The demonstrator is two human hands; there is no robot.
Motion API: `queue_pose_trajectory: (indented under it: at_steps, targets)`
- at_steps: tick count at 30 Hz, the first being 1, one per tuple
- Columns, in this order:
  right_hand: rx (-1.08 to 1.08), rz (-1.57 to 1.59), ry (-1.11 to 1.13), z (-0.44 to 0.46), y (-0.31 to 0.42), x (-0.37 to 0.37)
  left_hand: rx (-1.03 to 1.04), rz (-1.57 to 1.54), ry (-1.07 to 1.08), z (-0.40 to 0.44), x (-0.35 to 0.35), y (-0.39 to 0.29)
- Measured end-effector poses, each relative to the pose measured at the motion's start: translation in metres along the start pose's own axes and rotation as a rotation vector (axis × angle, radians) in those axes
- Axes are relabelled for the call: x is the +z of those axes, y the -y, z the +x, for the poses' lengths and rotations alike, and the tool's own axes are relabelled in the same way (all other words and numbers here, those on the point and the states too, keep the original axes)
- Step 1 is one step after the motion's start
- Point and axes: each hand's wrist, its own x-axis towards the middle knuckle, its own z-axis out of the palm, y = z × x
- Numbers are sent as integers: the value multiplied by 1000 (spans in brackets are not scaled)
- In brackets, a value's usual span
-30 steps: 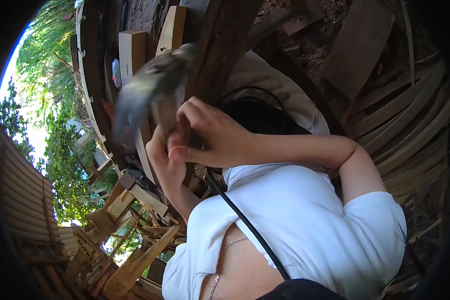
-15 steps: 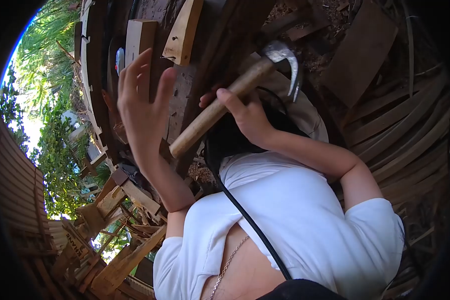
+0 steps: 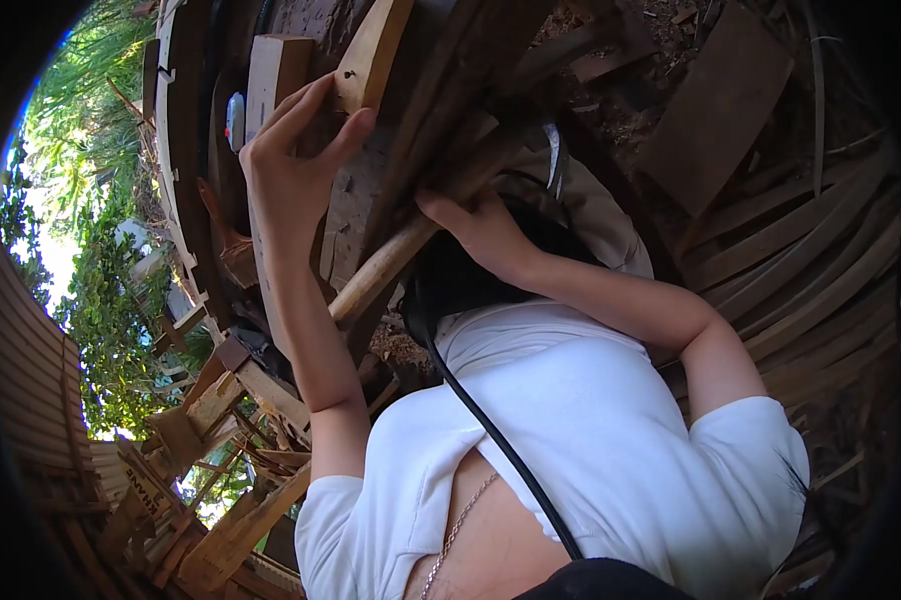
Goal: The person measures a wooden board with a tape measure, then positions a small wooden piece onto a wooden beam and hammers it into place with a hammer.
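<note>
Right grip (image 3: 481, 235) is wrapped around the wooden handle of a hammer (image 3: 379, 274), near the middle of the scene. The hammer lies on a slant, with its handle end toward the near left and its head toward the far right. The handle is light brown, round and smooth-looking, with a darker stretch in shade beyond the fingers. Of the head, a curved silver claw catches the light; the rest is too dim to make out.

Left grip (image 3: 293, 180) is released, its thumb spread and its fingers loosely bent. The fingertips are at the near left edge of a tapered wood block (image 3: 374, 50); whether they touch it I cannot tell. The block is pale yellow-brown, with a small dark spot on its face, either a nail or a hole. Just left of it is a squared block (image 3: 279, 70), and beyond that a small white object (image 3: 236, 122) with a touch of red.

A dark beam (image 3: 449, 105) runs between the tapered block and the hammer's head. Off to the right are a flat brown board (image 3: 716, 115) and rows of curved strips (image 3: 811, 265). Nearest, a black cable (image 3: 483, 420) crosses the white shirt (image 3: 591, 430). Scrap wood (image 3: 236, 530) is jumbled at the near left, with greenery (image 3: 121, 350) behind it.
</note>
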Motion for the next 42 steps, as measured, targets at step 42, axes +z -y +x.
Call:
queue_pose_trajectory:
  at_steps: [42]
  targets:
    - [-278,110,-100,1,1,1,-3,-367,-7,-6,-3,14]
